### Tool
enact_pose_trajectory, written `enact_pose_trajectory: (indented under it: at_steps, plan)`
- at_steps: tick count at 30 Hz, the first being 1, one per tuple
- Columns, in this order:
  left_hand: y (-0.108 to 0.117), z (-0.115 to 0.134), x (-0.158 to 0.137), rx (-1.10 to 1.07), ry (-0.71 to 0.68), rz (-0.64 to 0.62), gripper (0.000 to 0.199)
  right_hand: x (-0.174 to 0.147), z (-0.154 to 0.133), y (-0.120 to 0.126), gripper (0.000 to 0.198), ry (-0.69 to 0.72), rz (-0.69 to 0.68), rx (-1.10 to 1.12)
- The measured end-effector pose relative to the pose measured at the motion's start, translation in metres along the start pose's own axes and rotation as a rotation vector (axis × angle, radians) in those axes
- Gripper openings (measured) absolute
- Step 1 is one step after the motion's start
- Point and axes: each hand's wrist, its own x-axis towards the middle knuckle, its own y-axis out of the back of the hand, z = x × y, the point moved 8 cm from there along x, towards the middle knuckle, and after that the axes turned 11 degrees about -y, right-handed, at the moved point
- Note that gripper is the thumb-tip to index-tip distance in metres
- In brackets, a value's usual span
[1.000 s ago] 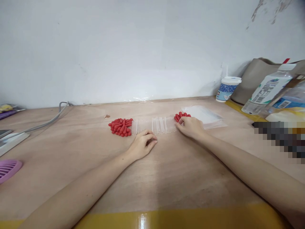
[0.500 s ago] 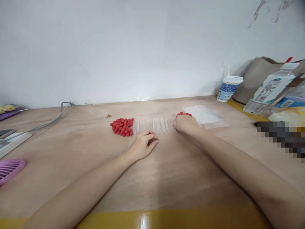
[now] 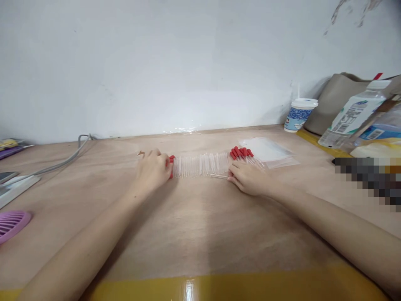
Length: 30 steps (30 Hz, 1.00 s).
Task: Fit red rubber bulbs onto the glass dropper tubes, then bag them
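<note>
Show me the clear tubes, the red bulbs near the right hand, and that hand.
Clear tubes (image 3: pixel 202 165): head view, middle of the row.
Red bulbs (image 3: pixel 240 153): head view, one bulb's body.
Right hand (image 3: pixel 250 178): head view, back of hand.

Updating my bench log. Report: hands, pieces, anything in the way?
Left hand over red bulbs, grasp hidden. Right hand holding a clear tube. Row of clear tubes between them. Flat plastic sheets beyond right hand, not blocking the row.

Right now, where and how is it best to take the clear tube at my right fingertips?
Probably pinch the clear tube by its exposed left end, coming from the near side: it points left, its other end is hidden by the right hand, and the row of tubes lies just beyond it.
</note>
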Motion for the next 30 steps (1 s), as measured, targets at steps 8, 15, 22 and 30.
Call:
enact_pose_trajectory:
  at_steps: [8,15,22,30]
  plan:
    - [-0.011,-0.035,-0.004,-0.057,0.151,0.023,0.026,0.001,-0.001,0.0,0.013,-0.002,0.003,0.149]
    - [-0.016,-0.031,-0.004,0.118,0.124,-0.044,0.032,0.001,0.002,-0.007,0.018,-0.23,0.085,0.388]
    - [0.009,0.026,-0.001,0.033,-0.103,0.138,0.021,0.0,-0.002,-0.015,0.015,-0.26,0.111,0.317]
    - [-0.025,0.097,-0.021,-0.411,-0.334,0.009,0.019,-0.009,0.014,-0.006,0.017,-0.296,0.232,0.274]
